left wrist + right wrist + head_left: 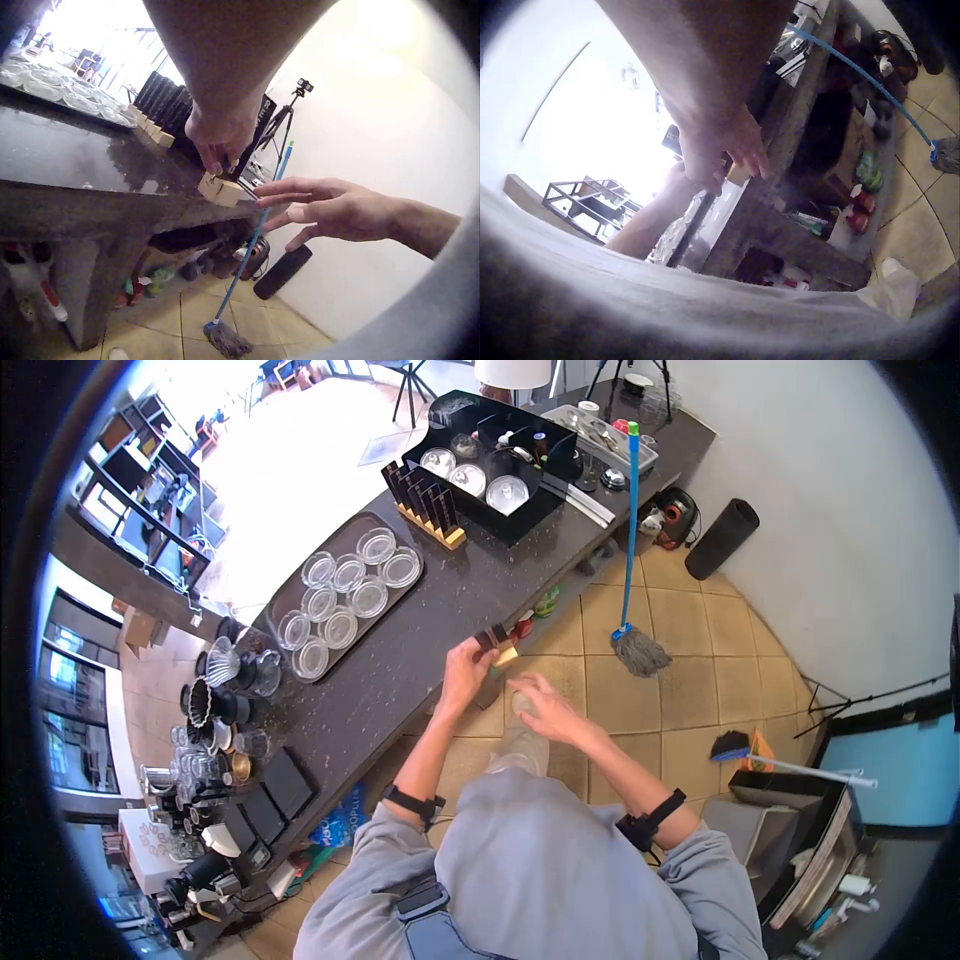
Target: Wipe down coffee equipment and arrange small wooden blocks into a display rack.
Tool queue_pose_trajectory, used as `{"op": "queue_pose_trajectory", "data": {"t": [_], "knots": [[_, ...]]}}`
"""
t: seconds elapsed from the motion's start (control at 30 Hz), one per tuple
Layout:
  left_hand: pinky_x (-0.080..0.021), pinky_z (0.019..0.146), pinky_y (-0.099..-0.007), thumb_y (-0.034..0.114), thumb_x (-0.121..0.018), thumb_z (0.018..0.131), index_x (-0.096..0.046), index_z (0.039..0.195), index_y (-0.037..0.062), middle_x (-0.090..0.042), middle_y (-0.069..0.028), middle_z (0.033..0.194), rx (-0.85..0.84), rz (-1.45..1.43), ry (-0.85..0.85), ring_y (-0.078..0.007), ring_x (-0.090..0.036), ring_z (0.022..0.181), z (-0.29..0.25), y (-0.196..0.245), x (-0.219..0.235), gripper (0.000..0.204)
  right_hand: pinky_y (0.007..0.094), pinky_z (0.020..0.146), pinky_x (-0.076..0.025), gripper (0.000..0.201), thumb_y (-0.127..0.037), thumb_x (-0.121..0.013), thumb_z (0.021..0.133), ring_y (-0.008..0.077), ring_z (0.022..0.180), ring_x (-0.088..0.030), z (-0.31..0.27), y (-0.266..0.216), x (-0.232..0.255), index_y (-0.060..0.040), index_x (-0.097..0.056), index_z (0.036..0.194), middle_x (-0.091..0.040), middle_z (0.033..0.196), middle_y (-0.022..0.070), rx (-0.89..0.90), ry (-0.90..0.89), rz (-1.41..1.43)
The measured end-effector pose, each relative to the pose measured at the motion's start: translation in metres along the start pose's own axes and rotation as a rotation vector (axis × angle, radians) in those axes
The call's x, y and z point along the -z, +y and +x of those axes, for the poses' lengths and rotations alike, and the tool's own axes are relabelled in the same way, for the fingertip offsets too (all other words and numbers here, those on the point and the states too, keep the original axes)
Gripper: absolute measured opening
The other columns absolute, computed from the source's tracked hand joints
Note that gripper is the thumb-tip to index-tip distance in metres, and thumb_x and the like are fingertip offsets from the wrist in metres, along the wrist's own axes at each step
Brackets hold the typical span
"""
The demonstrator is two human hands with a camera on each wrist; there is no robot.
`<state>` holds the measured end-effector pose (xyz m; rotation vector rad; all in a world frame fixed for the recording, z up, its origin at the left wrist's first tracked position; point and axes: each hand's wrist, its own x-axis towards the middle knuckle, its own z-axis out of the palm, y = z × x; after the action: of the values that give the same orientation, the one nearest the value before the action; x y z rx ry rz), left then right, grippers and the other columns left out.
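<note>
At the counter's front edge my left hand (462,672) pinches a small dark upright piece set in a pale wooden block (507,653). Seen from the left wrist, the fingers of that hand (221,136) come down on top of the wooden block (220,190). My right hand (545,710) hovers just beside the block, fingers spread and slightly bent, holding nothing; the left wrist view has this hand (341,211) to the right of the block. In the right wrist view the right hand (739,142) partly covers the block (737,174).
Several black cards in wooden bases (430,528) line the counter (400,635), beside a black box (545,505). A tray (345,525) carries clear round dishes. Glassware (200,770) crowds the left end. A blue-handled mop (630,560) stands beyond the counter's front edge.
</note>
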<state>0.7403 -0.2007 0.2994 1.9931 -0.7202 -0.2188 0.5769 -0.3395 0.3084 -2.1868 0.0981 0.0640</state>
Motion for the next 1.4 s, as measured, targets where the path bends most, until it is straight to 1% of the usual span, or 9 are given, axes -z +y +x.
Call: {"op": "queue_pose_trajectory", "data": {"t": [0.07,0.13,0.2,0.47,0.87,1.03,1.17,1.27,1.4], "knots": [[-0.05,0.069,-0.0385,0.01,-0.075,0.082,-0.069,0.09,-0.0025,-0.066,-0.0183,0.083,0.041,0.002,0.097,-0.0331,-0.066,0.076,0.051,-0.008,-0.006,0.015,0.0463,0.107,-0.043,0.064,-0.01,-0.068,0.083,0.0446,0.129,-0.046,0.043,0.025,0.007,-0.0092,-0.046,0.143,-0.029,0.152,0.0223,0.015,-0.071,-0.106],[-0.05,0.069,-0.0396,0.011,-0.075,0.082,-0.067,0.086,-0.0046,-0.064,-0.019,0.081,0.135,-0.017,0.096,-0.0349,-0.065,0.076,0.088,-0.027,-0.013,0.018,0.0472,0.109,-0.042,0.065,-0.009,-0.068,0.082,0.0454,0.132,-0.043,0.083,0.039,0.02,-0.0091,-0.046,0.143,-0.029,0.152,0.0231,0.035,-0.094,-0.135],[-0.049,0.068,-0.0408,0.013,-0.074,0.083,-0.065,0.083,-0.0056,-0.062,-0.0195,0.079,0.001,0.042,0.173,-0.0359,-0.063,0.075,0.13,-0.039,-0.013,0.021,0.0481,0.11,-0.041,0.065,-0.009,-0.068,0.081,0.0461,0.134,-0.04,0.124,0.05,0.027,-0.0089,-0.047,0.142,-0.028,0.151,0.0238,0.063,-0.113,-0.154],[-0.049,0.065,-0.0413,0.013,-0.07,0.088,-0.065,0.089,-0.0048,-0.06,-0.0193,0.082,0.084,0.04,0.223,-0.0361,-0.063,0.074,0.216,-0.068,-0.01,0.018,0.0517,0.112,-0.036,0.069,-0.004,-0.065,0.08,0.0438,0.14,-0.033,0.246,0.061,0.052,-0.0101,-0.043,0.146,-0.026,0.154,0.0244,-0.006,-0.028,-0.311],[-0.052,0.067,-0.0372,0.015,-0.075,0.085,-0.071,0.095,-0.0009,-0.065,-0.0147,0.085,0.204,0.059,0.194,-0.0285,-0.066,0.073,0.229,-0.074,-0.009,0.02,0.0493,0.106,-0.039,0.062,-0.008,-0.067,0.082,0.0395,0.131,-0.043,0.284,0.078,0.057,-0.0073,-0.044,0.14,-0.039,0.144,0.0208,0.052,0.023,-0.268],[-0.054,0.075,-0.0353,0.021,-0.077,0.085,-0.059,0.131,0.0047,-0.072,-0.0146,0.094,0.345,-0.044,-0.023,-0.0267,-0.07,0.082,0.216,-0.04,0.0,0.052,0.0474,0.092,-0.05,0.056,-0.011,-0.074,0.081,0.0398,0.115,-0.055,0.295,0.079,0.061,-0.004,-0.049,0.13,-0.047,0.13,0.018,0.043,0.214,-0.089],[-0.054,0.081,-0.0359,0.022,-0.075,0.089,-0.054,0.13,0.0016,-0.073,-0.0197,0.101,0.302,-0.046,-0.068,-0.0245,-0.072,0.09,0.202,-0.049,-0.009,0.05,0.0454,0.088,-0.051,0.05,-0.017,-0.075,0.083,0.0363,0.108,-0.057,0.296,0.087,0.062,-0.0045,-0.054,0.126,-0.05,0.124,0.0162,0.057,0.19,-0.16],[-0.055,0.079,-0.0351,0.022,-0.075,0.089,-0.057,0.123,0.0001,-0.073,-0.0193,0.1,0.273,-0.049,-0.007,-0.0242,-0.073,0.088,0.202,-0.059,-0.009,0.044,0.045,0.086,-0.051,0.042,-0.022,-0.072,0.086,0.034,0.105,-0.058,0.296,0.093,0.055,-0.0074,-0.057,0.123,-0.052,0.12,0.0153,0.099,0.284,-0.173],[-0.053,0.068,-0.0316,0.019,-0.076,0.088,-0.05,0.139,0.0008,-0.073,-0.0138,0.082,0.327,0.048,-0.016,-0.0184,-0.071,0.072,0.213,-0.065,-0.001,0.06,0.0454,0.083,-0.051,0.04,-0.027,-0.07,0.088,0.0341,0.104,-0.058,0.296,0.096,0.05,-0.0102,-0.059,0.122,-0.054,0.117,0.0144,0.088,0.291,-0.125]]}}
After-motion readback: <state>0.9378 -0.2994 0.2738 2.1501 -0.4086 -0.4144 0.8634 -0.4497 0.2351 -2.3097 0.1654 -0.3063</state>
